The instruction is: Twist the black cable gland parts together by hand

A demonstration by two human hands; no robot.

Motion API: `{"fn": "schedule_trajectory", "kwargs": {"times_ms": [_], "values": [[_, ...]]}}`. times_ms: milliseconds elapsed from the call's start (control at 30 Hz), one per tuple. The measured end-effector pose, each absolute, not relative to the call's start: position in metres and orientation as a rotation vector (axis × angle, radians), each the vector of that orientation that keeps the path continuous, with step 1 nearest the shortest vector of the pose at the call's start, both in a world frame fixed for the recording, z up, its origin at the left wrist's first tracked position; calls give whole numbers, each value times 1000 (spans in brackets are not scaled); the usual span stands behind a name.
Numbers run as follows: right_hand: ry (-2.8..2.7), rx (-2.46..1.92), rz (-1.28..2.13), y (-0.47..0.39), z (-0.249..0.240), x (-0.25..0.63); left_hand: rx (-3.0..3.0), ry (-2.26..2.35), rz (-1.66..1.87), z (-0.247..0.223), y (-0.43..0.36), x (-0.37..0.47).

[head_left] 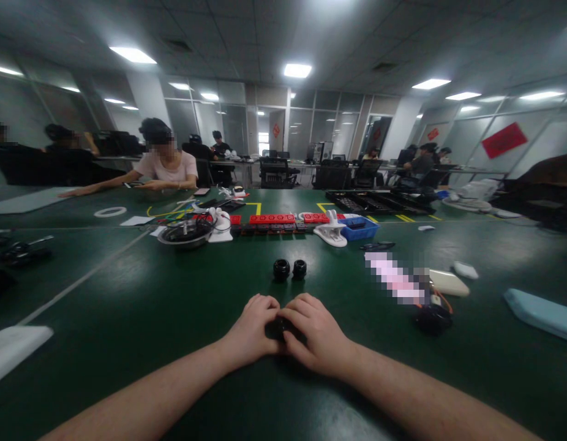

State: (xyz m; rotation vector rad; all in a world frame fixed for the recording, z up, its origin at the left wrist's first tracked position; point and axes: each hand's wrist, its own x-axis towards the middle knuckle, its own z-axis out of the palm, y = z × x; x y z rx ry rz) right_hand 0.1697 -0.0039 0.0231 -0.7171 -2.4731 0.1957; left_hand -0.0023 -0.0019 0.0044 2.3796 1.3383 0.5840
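Observation:
My left hand [256, 321] and my right hand [315, 331] meet just above the table in front of me. Their fingers close around a small black part [277, 329], mostly covered by the fingers, so its exact shape is hidden. Two short black cylindrical parts with ring-shaped open tops stand upright side by side just beyond my hands: the larger black cylindrical part [281, 269] on the left and the smaller black cylindrical part [299, 269] on the right. Neither hand touches them.
A metal bowl [185, 237] with dark items, a row of red blocks [272, 219], a white clamp [330, 231] and a blue bin [359, 229] line the green table's [196, 294] middle. Rightward lie a white case [449, 282] and a light-blue case [543, 313]. A person [168, 168] sits across.

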Motion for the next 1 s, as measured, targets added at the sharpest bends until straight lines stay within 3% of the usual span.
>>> {"fn": "schedule_trajectory", "kwargs": {"times_ms": [1000], "values": [[-2632,-572,17,-15,31,165,2416,1382,576,-2,1,-4]]}}
